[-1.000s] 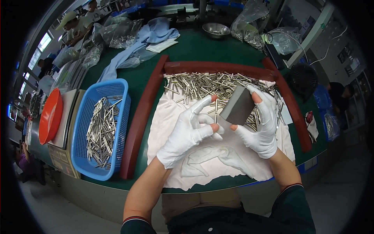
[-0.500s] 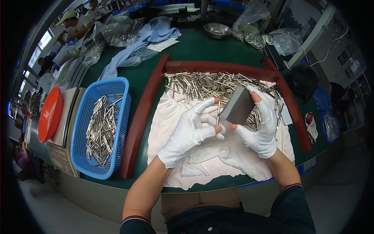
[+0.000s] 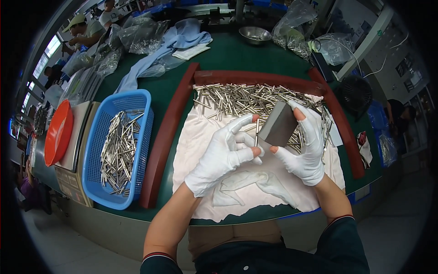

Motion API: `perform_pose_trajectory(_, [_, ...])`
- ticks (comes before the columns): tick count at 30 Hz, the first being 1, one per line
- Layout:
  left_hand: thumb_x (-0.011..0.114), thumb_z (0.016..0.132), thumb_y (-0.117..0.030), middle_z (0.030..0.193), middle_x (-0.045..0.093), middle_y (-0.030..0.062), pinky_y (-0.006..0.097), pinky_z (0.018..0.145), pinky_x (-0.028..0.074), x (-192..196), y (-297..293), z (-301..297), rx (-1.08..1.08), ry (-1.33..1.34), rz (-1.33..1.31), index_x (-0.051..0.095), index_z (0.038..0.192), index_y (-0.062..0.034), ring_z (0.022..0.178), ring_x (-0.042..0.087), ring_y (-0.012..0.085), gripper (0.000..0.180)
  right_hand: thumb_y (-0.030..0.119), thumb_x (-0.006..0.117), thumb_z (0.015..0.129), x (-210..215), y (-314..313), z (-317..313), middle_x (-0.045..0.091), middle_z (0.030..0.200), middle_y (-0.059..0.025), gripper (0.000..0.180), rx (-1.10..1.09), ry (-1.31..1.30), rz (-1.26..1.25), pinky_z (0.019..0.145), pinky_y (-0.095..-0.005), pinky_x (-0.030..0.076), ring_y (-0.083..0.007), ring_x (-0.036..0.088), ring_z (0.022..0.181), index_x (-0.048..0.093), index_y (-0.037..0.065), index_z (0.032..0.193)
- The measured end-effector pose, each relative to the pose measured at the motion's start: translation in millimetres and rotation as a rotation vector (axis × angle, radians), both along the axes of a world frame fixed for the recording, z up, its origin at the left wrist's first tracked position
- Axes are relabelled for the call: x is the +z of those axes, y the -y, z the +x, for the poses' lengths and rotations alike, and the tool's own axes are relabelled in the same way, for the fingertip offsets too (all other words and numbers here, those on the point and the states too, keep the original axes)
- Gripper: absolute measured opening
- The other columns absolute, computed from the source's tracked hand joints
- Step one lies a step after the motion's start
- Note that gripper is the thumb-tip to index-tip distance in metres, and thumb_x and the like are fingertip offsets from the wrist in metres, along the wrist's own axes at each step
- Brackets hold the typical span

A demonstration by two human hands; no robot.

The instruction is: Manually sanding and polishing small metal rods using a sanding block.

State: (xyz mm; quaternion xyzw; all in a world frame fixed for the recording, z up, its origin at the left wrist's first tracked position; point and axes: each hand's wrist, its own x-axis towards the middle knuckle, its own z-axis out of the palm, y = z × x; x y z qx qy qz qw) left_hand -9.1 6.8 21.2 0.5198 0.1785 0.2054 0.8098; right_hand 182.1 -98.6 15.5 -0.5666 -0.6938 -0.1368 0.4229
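Observation:
Both my hands wear white gloves with the thumb and index fingertips bare. My left hand (image 3: 223, 148) pinches a slim metal pin (image 3: 257, 132) upright by its two ends. In my right hand (image 3: 305, 144) is a dark grey rectangular block (image 3: 278, 124), gripped between thumb and fingers and tilted, its left edge close beside the pin. Whether pin and block touch I cannot tell. Behind the hands a heap of similar metal pins (image 3: 246, 98) lies on a pale pink cloth (image 3: 187, 157). A crumpled white cloth (image 3: 251, 182) rests below my hands.
Dark red rails (image 3: 166, 141) border the cloth on three sides. To the left stands a blue plastic basket (image 3: 147, 128) of metal pins, then a red-orange dish (image 3: 59, 132) on a scale. A metal bowl (image 3: 254, 35), bags and blue cloth (image 3: 171, 43) lie farther back. People work beyond.
The pin in my left hand shows a slightly different sheen, as if turned a little. My hands and the block stay almost in place. A person at the far left has shifted.

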Motion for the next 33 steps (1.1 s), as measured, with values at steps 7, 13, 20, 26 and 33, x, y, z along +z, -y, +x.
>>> perform_pose_trajectory(7, [0.068,0.081,-0.002,0.081,0.063,0.0070,0.026,0.074,0.051,-1.1,0.4,0.5,-0.003,-0.008,0.010,0.031,0.144,0.0024,0.075,0.063,0.0137,0.073,0.018,0.085,0.061,-0.4,-0.8,0.4,0.051,0.133,-0.0166,0.088,0.014,-0.010,0.001,0.094,-0.0413,0.043,-0.0332,0.050,0.113,0.044,0.006,0.137])
perform_pose_trajectory(13, [0.068,0.081,-0.003,0.081,0.063,0.0065,0.026,0.073,0.050,-0.2,0.4,-0.7,-0.010,-0.017,0.006,0.033,0.144,0.0018,0.074,0.063,0.0135,0.073,0.017,0.084,0.061,0.9,-0.3,-1.5,0.051,0.133,-0.0167,0.087,0.017,-0.011,-0.008,0.094,-0.0409,0.043,-0.0331,0.050,0.113,0.044,0.006,0.137])
perform_pose_trajectory(20, [0.068,0.081,-0.003,0.082,0.063,0.0075,0.026,0.072,0.051,-0.6,0.1,-1.1,-0.020,-0.017,0.006,0.031,0.145,0.0040,0.075,0.063,0.0137,0.074,0.018,0.084,0.062,0.3,0.1,-1.3,0.051,0.133,-0.0172,0.086,0.025,-0.022,-0.005,0.094,-0.0412,0.043,-0.0334,0.050,0.113,0.044,0.006,0.137])
perform_pose_trajectory(26, [0.067,0.082,-0.004,0.083,0.063,0.0078,0.025,0.072,0.051,-1.3,-1.2,-0.3,-0.040,0.000,-0.033,0.029,0.145,0.0041,0.076,0.063,0.0137,0.074,0.017,0.084,0.061,0.9,-0.9,-0.2,0.051,0.133,-0.0173,0.086,0.029,-0.022,-0.013,0.095,-0.0416,0.043,-0.0338,0.050,0.114,0.044,0.006,0.137])
perform_pose_trajectory(33, [0.070,0.081,-0.006,0.084,0.065,0.0074,0.022,0.069,0.051,0.8,4.5,1.6,-0.075,-0.034,-0.041,0.035,0.143,0.0035,0.076,0.063,0.0109,0.072,0.016,0.083,0.061,3.8,1.2,-5.3,0.051,0.133,-0.0171,0.086,0.074,-0.031,-0.014,0.095,-0.0417,0.043,-0.0336,0.050,0.113,0.045,0.006,0.137])
